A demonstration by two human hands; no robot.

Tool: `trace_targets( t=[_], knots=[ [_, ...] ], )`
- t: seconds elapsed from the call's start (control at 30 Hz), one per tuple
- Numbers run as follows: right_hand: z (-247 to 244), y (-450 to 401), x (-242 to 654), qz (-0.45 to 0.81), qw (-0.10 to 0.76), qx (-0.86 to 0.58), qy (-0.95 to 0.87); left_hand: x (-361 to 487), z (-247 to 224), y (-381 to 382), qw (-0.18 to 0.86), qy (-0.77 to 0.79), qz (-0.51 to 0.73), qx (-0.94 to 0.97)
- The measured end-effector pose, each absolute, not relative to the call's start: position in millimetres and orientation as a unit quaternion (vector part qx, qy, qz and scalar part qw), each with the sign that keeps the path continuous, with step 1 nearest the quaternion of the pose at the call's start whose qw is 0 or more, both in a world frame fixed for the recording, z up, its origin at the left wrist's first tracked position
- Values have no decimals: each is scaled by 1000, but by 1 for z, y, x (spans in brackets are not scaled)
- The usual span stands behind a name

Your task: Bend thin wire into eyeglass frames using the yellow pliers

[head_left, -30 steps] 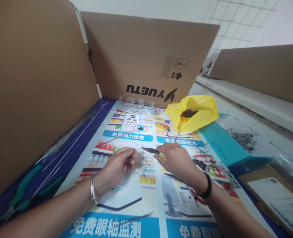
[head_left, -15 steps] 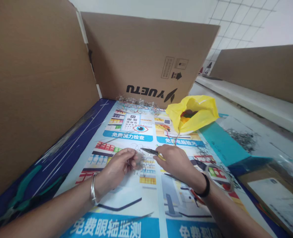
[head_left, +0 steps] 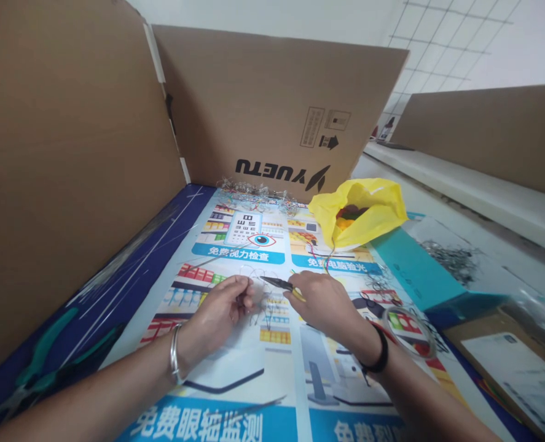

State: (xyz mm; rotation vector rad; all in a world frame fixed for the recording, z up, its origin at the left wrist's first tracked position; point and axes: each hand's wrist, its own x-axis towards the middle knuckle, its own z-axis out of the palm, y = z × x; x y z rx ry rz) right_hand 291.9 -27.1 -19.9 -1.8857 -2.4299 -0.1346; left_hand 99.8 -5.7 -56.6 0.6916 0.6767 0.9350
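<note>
The thin wire piece [head_left: 254, 271] is above the printed sheet [head_left: 235, 350], between the fingertips of the left hand [head_left: 221, 304], which are pinched together on it. The right hand [head_left: 327, 301] is closed around the pliers [head_left: 279, 283], their tips near the wire; whether they touch, I cannot tell. It seems a wire-shaping step; the next move calls, I judge, for precise aiming of the tips
</note>
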Motion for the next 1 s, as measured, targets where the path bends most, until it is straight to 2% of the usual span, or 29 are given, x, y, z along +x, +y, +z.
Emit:
trace_targets(
  t=[0.3, 0.5, 0.73, 1.0],
  knots=[
    [-11, -27, 296, -40, 16, -619, -784, 99, -60, -5, 791, 318, 409, 324],
    [-4, -30, 300, -34, 18, -612, -790, 87, -55, 5, 821, 289, 319, 377],
    [0, -35, 299, -41, 13, -579, -814, 80, -41, 18, 754, 339, 263, 498],
    [0, -38, 296, -47, 6, -562, -826, 92, -43, 12, 693, 401, 281, 529]
  ],
)
